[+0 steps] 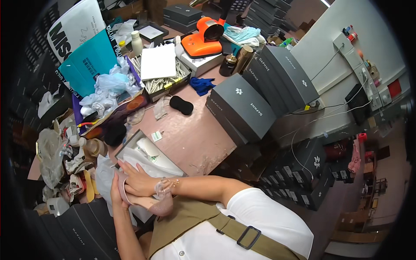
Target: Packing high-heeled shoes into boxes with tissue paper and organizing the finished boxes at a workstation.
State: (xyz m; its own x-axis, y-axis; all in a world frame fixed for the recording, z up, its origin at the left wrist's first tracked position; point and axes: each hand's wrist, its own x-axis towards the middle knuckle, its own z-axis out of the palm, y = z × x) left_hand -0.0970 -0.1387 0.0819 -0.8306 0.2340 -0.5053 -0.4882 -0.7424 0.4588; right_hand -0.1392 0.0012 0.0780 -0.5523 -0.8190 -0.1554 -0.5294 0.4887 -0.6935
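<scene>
- Low in the view, left of centre and in front of the torso, a pale pink shoe with a rounded, glittering toe (159,208) is lying between the two hands, its toe pointing toward the lower right.
- At the shoe's other end, the left hand (118,193) is grasping it from the outer side, its forearm rising from the lower edge.
- Over the shoe, the right hand (138,182) is reaching across with its fingers extended and slightly spread; how firmly it is pressing, I cannot tell.
- Around the right wrist, a thin gold-coloured bracelet (175,183) is hanging; beside it a translucent pinkish loop (163,187) is showing, though whether it belongs to the shoe I cannot tell.
- Just beyond the hands, an open grey rectangular shoebox (129,143) is sitting on a pink tabletop (195,130), and white tissue paper (152,168) is filling part of it.
- Farther up the tabletop, a black rounded pad (181,105) and a crumpled dark blue cloth (202,86) are lying apart.
- To their right, closed dark grey shoeboxes (242,104) are standing in stacks.
- Toward the back, a bright orange device with a round dark opening (201,47) is resting on a white box (200,64).
</scene>
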